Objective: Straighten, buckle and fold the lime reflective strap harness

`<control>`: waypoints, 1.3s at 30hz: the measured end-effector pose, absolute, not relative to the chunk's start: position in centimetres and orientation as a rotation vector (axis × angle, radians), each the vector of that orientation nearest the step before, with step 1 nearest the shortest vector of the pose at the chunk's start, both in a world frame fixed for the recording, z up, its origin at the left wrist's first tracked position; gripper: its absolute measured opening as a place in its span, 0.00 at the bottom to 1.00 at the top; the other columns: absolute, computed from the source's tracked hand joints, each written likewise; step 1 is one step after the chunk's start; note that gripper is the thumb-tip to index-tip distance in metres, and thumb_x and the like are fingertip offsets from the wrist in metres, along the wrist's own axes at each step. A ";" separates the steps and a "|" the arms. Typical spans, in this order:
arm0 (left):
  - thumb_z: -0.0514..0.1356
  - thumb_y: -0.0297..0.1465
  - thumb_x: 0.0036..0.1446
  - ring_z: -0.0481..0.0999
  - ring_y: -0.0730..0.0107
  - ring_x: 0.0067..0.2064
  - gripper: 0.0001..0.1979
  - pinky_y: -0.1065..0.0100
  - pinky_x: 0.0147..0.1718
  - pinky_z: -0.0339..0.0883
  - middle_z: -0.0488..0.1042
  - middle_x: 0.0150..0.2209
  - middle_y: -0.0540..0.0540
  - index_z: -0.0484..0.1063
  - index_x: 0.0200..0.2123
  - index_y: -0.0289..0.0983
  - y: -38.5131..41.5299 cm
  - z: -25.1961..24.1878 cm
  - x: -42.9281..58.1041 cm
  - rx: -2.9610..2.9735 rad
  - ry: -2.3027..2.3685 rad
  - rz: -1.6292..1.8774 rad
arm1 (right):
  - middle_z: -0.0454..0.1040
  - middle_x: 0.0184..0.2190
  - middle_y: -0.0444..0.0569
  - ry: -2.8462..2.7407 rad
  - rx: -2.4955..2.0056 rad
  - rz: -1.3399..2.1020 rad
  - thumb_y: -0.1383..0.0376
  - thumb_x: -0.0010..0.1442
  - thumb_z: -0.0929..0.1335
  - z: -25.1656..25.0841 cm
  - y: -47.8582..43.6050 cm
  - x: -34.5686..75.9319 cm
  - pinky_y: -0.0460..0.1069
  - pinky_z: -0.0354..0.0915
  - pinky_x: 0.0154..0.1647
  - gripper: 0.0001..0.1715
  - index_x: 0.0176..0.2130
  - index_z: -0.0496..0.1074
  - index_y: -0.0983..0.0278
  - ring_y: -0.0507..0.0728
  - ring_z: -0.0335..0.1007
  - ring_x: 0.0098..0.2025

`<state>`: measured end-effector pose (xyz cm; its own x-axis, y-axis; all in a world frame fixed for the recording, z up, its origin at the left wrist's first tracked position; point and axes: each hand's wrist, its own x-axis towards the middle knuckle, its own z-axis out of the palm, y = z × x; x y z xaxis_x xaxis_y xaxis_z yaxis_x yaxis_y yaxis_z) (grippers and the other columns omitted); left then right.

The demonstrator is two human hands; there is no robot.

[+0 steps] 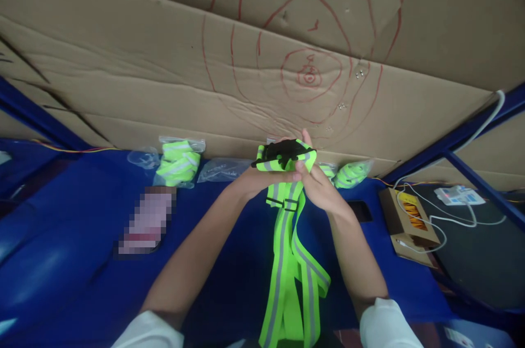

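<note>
Between my two hands is a neon green reflective strap harness (286, 260) with grey stripes. Its upper part is gathered in a bundle with black edging and buckles, held up above the blue table. My left hand (262, 175) grips the bundle from the left and below, its fingers partly hidden behind the straps. My right hand (312, 178) closes on the right side of the same bundle, thumb in front. Below the hands, the loose straps hang down toward my body, with a black slider buckle (283, 204) near the top.
Bagged green straps (180, 163) lie at the back left, and another bag (353, 174) at the back right. A blurred-out phone-shaped object (147, 220) is at left. A dark phone (360, 211), an opened cardboard box (410, 219) and white cables stand right. Cardboard (143, 96) backs the blue table.
</note>
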<state>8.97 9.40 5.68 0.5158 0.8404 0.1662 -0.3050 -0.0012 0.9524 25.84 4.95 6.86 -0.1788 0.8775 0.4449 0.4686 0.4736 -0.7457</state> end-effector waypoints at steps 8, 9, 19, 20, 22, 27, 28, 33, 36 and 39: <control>0.78 0.32 0.39 0.80 0.56 0.47 0.26 0.62 0.48 0.72 0.83 0.41 0.46 0.82 0.45 0.39 9.6 5.3 8.8 1.433 0.575 0.753 | 0.80 0.49 0.50 -1.768 -0.914 1.258 0.36 0.54 0.73 8.7 4.4 30.8 0.58 0.71 0.57 0.38 0.55 0.78 0.56 0.62 0.77 0.51; 0.78 0.32 0.39 0.80 0.57 0.46 0.26 0.63 0.47 0.72 0.83 0.41 0.47 0.82 0.46 0.39 9.5 5.3 8.8 1.446 0.586 0.727 | 0.81 0.47 0.49 -1.715 -0.960 1.235 0.38 0.55 0.73 8.9 4.4 30.9 0.56 0.71 0.54 0.35 0.53 0.78 0.56 0.61 0.77 0.49; 0.80 0.32 0.31 0.82 0.57 0.35 0.27 0.59 0.40 0.75 0.83 0.38 0.41 0.82 0.39 0.34 7.2 3.5 11.8 0.855 0.511 0.524 | 0.79 0.40 0.44 -1.391 -1.194 0.902 0.52 0.51 0.79 10.0 3.6 29.6 0.49 0.71 0.41 0.22 0.42 0.77 0.58 0.56 0.75 0.39; 0.80 0.32 0.30 0.82 0.57 0.35 0.27 0.58 0.40 0.75 0.83 0.37 0.41 0.81 0.39 0.34 6.9 3.4 12.2 0.786 0.486 0.526 | 0.79 0.40 0.44 -1.367 -1.189 0.849 0.52 0.52 0.79 10.0 3.5 29.6 0.49 0.71 0.41 0.21 0.41 0.77 0.59 0.56 0.75 0.40; 0.80 0.32 0.30 0.82 0.57 0.36 0.28 0.60 0.41 0.75 0.83 0.38 0.41 0.81 0.39 0.33 6.3 3.4 12.9 0.756 0.460 0.561 | 0.79 0.39 0.44 -1.317 -1.184 0.754 0.52 0.53 0.78 9.9 3.7 29.5 0.49 0.70 0.41 0.20 0.41 0.77 0.59 0.55 0.74 0.39; 0.76 0.38 0.44 0.80 0.52 0.51 0.32 0.58 0.52 0.72 0.80 0.52 0.39 0.76 0.54 0.36 6.1 3.2 13.9 1.046 0.502 0.606 | 0.77 0.32 0.41 -1.053 -1.153 0.691 0.52 0.54 0.78 9.3 4.6 28.9 0.47 0.69 0.35 0.19 0.40 0.76 0.59 0.53 0.72 0.31; 0.74 0.39 0.48 0.79 0.52 0.54 0.31 0.57 0.54 0.71 0.79 0.54 0.39 0.76 0.55 0.36 6.3 3.1 13.9 1.152 0.499 0.581 | 0.76 0.31 0.41 -1.010 -1.133 0.678 0.52 0.54 0.77 9.2 4.7 28.8 0.47 0.68 0.34 0.19 0.39 0.75 0.60 0.52 0.71 0.31; 0.76 0.36 0.44 0.79 0.45 0.53 0.27 0.55 0.52 0.73 0.81 0.49 0.38 0.81 0.50 0.35 9.2 4.2 10.2 1.417 0.387 0.311 | 0.75 0.31 0.42 -1.045 -1.126 0.618 0.50 0.58 0.75 9.4 4.2 28.4 0.47 0.67 0.34 0.18 0.39 0.75 0.60 0.52 0.70 0.31; 0.76 0.31 0.44 0.71 0.50 0.64 0.37 0.59 0.63 0.63 0.75 0.60 0.43 0.75 0.59 0.41 10.8 6.0 6.7 1.500 0.340 0.448 | 0.75 0.33 0.44 -1.127 -1.161 0.504 0.49 0.59 0.74 9.8 3.5 28.5 0.47 0.67 0.35 0.18 0.40 0.76 0.60 0.53 0.70 0.33; 0.76 0.31 0.44 0.64 0.54 0.69 0.43 0.62 0.65 0.61 0.67 0.67 0.45 0.68 0.65 0.45 11.0 7.6 4.2 1.444 0.426 0.737 | 0.77 0.35 0.46 -1.210 -1.185 0.340 0.49 0.60 0.74 10.2 2.8 28.5 0.49 0.68 0.38 0.17 0.40 0.76 0.59 0.55 0.71 0.36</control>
